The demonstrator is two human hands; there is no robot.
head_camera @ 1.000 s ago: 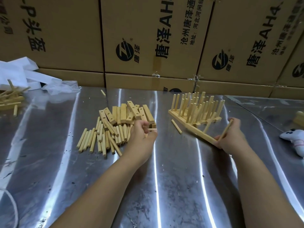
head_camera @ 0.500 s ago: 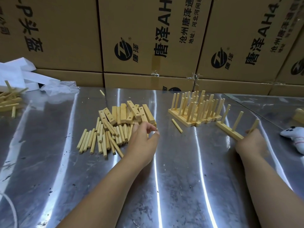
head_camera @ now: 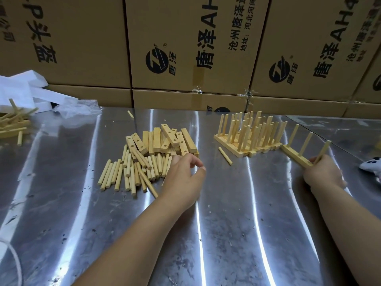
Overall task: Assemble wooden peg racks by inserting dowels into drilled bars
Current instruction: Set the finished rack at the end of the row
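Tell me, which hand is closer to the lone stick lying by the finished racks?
Left. The left hand sits just to the left of the lone stick, by the stick pile. The right hand is farther off to its right, holding a rack.

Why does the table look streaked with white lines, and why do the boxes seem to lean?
Head view: the bright curved streaks are glare from overhead light on the shiny metal tabletop; the brown cardboard boxes tilt and bow because of the wide-angle lens; the pale wooden dowels look sharp, while the edges of the picture are softer.
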